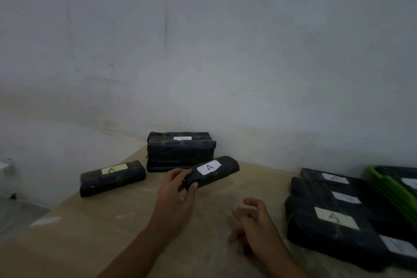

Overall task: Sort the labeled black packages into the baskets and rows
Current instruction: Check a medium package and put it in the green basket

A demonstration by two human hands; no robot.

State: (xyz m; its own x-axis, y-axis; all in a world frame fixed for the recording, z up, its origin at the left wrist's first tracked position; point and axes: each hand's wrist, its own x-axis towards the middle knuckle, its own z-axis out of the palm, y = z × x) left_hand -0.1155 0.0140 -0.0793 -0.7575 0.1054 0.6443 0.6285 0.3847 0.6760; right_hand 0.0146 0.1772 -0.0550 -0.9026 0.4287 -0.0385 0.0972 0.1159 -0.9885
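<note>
Several packages on tan table, grey wall.

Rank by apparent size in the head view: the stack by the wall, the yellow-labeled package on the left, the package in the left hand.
1. stack: clearly largest.
2. yellow-labeled package and held package: they look about alike. The left hand hides one end of the held package, so these two are left unranked.

A scuffed white wall rises behind the tan table.
</note>
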